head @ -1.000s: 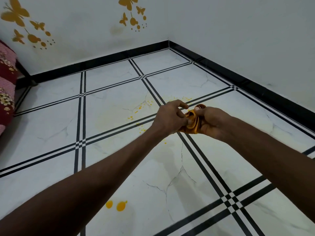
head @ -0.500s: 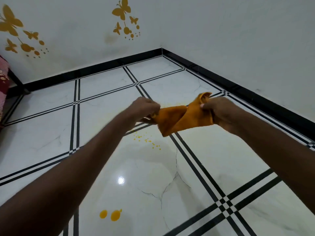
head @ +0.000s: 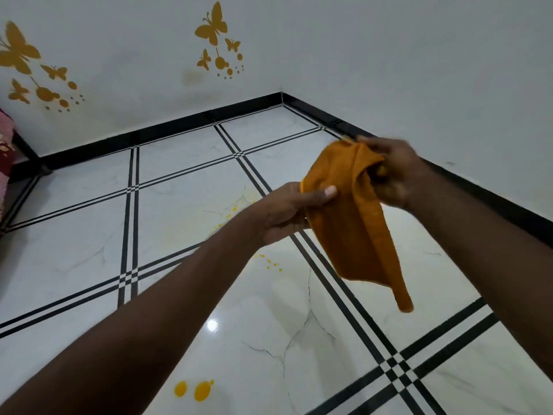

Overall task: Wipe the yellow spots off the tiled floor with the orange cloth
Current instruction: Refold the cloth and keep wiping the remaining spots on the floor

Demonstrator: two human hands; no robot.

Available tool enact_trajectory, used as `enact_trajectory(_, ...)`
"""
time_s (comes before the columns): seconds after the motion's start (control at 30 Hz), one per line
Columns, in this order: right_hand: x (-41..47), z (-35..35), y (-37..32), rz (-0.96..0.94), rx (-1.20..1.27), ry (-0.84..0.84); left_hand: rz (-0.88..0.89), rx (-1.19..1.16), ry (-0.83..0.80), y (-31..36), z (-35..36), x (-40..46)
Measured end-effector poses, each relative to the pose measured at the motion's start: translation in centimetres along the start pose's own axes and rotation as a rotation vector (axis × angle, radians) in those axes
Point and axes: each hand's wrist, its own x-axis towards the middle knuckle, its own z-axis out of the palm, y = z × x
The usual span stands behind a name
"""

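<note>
orange cloth (head: 356,223) in air above tiled floor (head: 185,187), hanging loose | left hand (head: 287,209) grip: thumb pinches cloth edge | right hand (head: 395,172) grip: clutches top, blurred | yellow spots (head: 196,390) on floor near, more under hands

both my arms reach out ahead of me, bare to the elbow and beyond, converging toward the middle of the view. my left hand (head: 287,209) sits lower, palm turned up and inward, thumb laid flat across the edge of the cloth (head: 356,223) and pinching it against the fingers beneath. my right hand (head: 395,172) is higher and a little further out, blurred, its fingers curled round the cloth's bunched top corner. the two hands are near each other, not touching.
</note>
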Motion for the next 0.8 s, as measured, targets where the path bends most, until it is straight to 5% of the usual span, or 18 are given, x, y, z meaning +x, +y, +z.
enact_trajectory(0.1, 0.8, -4.0, 5.0, 0.218, -0.071, 0.181, -0.051, 0.029, 0.253, -0.1, 0.0, 0.6)
enact_trajectory(0.2, 0.6, -4.4, 8.2, 0.366, -0.239, 0.08, -0.219, 0.14, 0.352, -0.4, -0.5, 0.7)
enact_trajectory(0.47, 1.6, -1.1, 9.0, 0.052, -0.688, 0.154, -0.255, 0.235, 0.409, 0.6, -1.9, -0.6)
enact_trajectory(0.7, 1.6, 0.1, 7.7, -0.119, -0.526, 0.328, -0.16, 0.305, 0.598, 0.8, -3.1, -1.6)
enact_trajectory(0.8, 1.4, 0.5, 6.4, -0.201, -0.618, 0.213, -0.064, 0.305, 0.574, 0.2, -3.8, -2.3)
